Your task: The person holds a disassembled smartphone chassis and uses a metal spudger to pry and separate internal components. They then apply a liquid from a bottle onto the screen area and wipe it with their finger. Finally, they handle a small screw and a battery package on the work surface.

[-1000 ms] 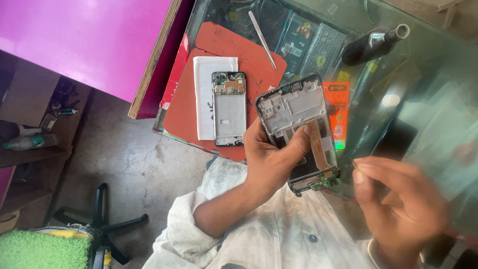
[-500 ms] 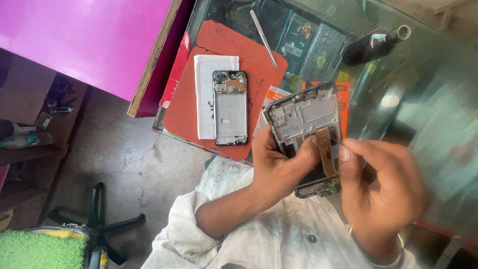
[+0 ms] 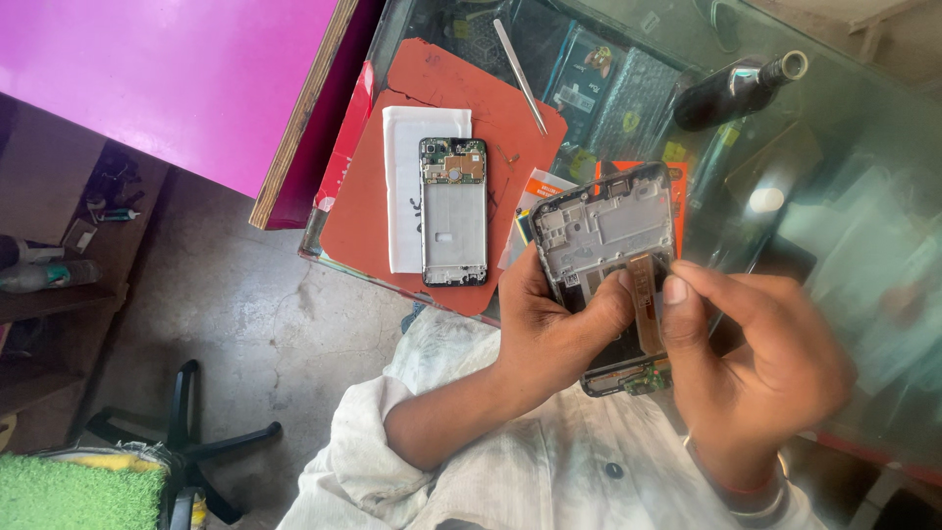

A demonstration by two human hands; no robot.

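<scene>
An opened phone frame (image 3: 610, 245) is held above the edge of a glass table (image 3: 863, 245) by the left hand (image 3: 554, 334), whose fingers are wrapped round its lower left side with the thumb laid across its inner face. An orange flex ribbon (image 3: 643, 285) on that face is touched by the fingertips of the right hand (image 3: 760, 368), which are drawn together on it (a true pinch cannot be told). Well apart to the left, a second phone frame (image 3: 453, 211) is laid on a white sheet (image 3: 402, 186) on a red mat (image 3: 442, 79). Metal tweezers (image 3: 520, 64) are seen at the mat's top edge, and a dark bottle (image 3: 731, 90) lies further right.
</scene>
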